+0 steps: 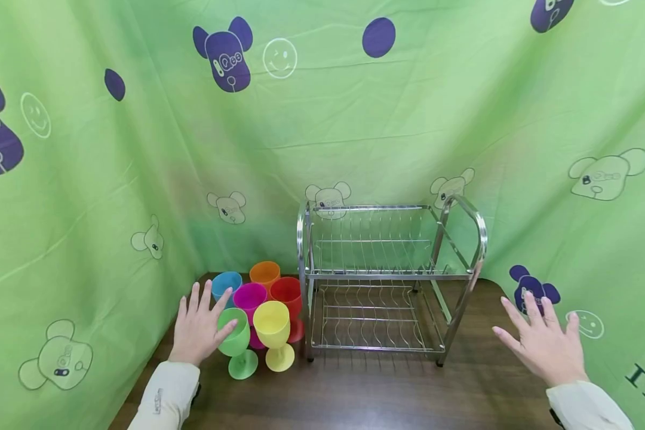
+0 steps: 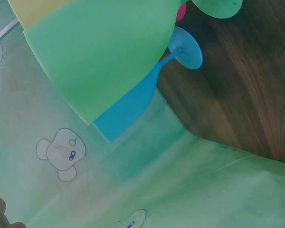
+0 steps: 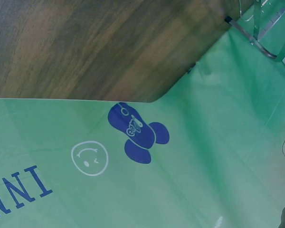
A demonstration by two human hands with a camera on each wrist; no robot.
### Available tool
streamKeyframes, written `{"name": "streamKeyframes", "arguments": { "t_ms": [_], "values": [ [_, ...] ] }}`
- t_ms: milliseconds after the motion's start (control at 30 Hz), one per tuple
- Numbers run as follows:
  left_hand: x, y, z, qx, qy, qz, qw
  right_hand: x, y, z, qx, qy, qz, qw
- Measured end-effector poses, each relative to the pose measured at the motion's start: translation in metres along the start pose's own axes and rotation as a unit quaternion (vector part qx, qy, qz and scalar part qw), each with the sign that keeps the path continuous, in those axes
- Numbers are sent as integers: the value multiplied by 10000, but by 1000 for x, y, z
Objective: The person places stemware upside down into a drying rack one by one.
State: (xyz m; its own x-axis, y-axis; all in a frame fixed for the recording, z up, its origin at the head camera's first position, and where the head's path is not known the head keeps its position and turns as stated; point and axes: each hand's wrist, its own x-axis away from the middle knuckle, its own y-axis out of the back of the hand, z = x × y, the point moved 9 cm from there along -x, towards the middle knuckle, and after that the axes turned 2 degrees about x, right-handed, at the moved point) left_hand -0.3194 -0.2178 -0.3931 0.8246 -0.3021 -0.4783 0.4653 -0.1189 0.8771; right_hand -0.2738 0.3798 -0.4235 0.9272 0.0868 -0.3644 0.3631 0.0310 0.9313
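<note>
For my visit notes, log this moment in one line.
left hand: near green goblet | right hand: holds nothing | rack: stands on table

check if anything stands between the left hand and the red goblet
Yes: in the head view, the green goblet, magenta goblet and yellow goblet stand between the left hand and the red goblet. Its mouth looks uncovered from above.

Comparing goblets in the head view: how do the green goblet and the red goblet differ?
The green goblet stands nearer the person; the red goblet stands farther back, close by the rack. In that view, the left hand overlaps part of the green goblet, while the yellow goblet hides part of the red goblet. Both are upright and stemmed.
</note>
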Motion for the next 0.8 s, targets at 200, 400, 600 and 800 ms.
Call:
{"name": "streamKeyframes", "arguments": {
  "t_ms": [200, 400, 600, 800],
  "values": [
    [-3, 4, -1, 58, -10, -31, 10000, 2, 0, -3, -13, -32, -35, 10000],
    [-1, 5, 3, 100, 162, 234, 9995, -2, 3, -4, -806, -353, -17, 9961],
    [4, 8, 10, 338, 436, 261, 9981, -10, 9, 5, -1936, -469, -30, 9800],
    [5, 11, 14, 987, 759, 131, 9921, -13, 12, 14, -2993, -652, -4, 9519]
  ]
}}
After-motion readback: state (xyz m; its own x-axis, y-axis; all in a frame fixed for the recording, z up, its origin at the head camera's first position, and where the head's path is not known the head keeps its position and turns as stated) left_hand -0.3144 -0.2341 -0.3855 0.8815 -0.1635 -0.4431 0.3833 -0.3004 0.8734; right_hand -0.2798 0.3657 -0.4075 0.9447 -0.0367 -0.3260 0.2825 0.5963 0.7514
